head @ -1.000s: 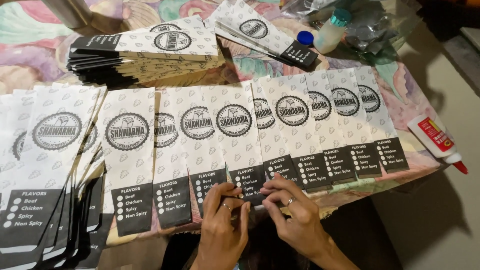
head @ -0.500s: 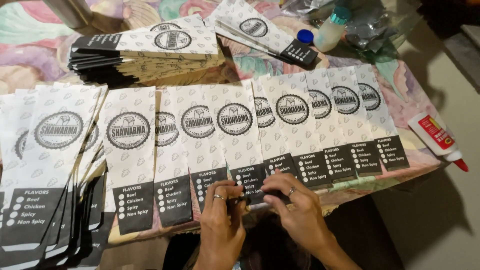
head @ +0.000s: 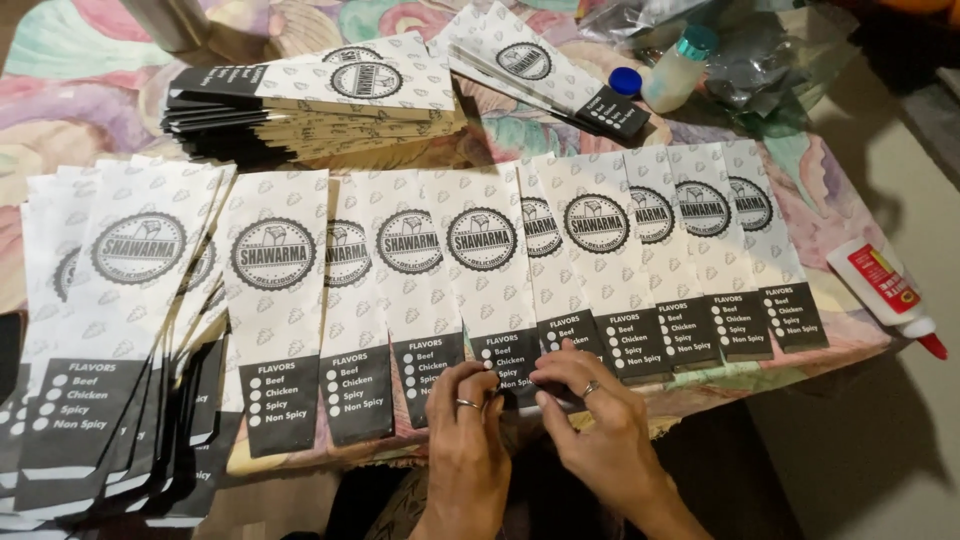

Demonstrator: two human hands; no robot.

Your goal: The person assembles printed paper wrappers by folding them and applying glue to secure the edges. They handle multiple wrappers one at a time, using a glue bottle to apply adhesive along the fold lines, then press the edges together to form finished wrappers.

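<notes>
Several long white paper sleeves with a round black emblem and a black lower end lie overlapping in a row across the table. My left hand and my right hand pinch the black bottom end of the middle sleeve at the table's near edge. Both hands wear a ring. Fingertips of both hands press on that sleeve's lower flap, which they partly hide.
A tall stack of the same sleeves sits at the back. Another fanned pile hangs over the left front edge. A white glue bottle with red label lies at the right edge. A small bottle and blue cap stand far right.
Both hands have shifted slightly up and left along the sleeve's black end, fingers closing tighter on the flap. The sleeves have not moved.
</notes>
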